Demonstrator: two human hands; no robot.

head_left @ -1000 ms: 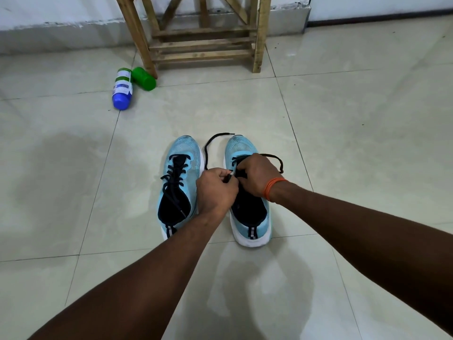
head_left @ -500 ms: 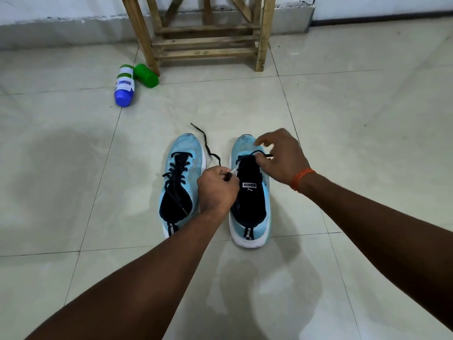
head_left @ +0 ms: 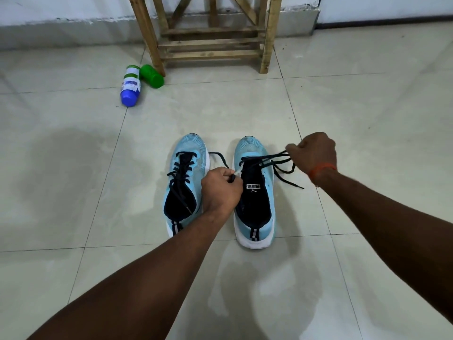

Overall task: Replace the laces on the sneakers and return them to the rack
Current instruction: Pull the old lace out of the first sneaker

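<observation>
The floor (head_left: 367, 106) is pale glossy tile with dark grout lines and a dull wet-looking patch to the left. At the far edge it meets a light wall (head_left: 61, 11) with a grey skirting. A wooden rack (head_left: 208, 55) stands against the wall. Just beside its left leg lie a white bottle with a blue cap (head_left: 130, 85) and a green container (head_left: 152, 76), touching each other.

Two light-blue sneakers stand side by side in the middle of the floor, toes toward the rack. The left sneaker (head_left: 190, 148) is laced in black. The right sneaker (head_left: 250, 148) has its black lace (head_left: 269, 160) through only the front eyelets.

The left hand (head_left: 221, 186) has its fingers curled, pinching a dark lace end at the shoe's inner edge. The right hand (head_left: 315, 153), with an orange band (head_left: 321, 169) on its wrist, has its fingers closed round several strands of lace. One loose end trails on the tile.

Half a second ago the right hand was over the front eyelets. It has now moved out to the right of the shoe, drawing the strands across with it. The left hand has stayed put.
</observation>
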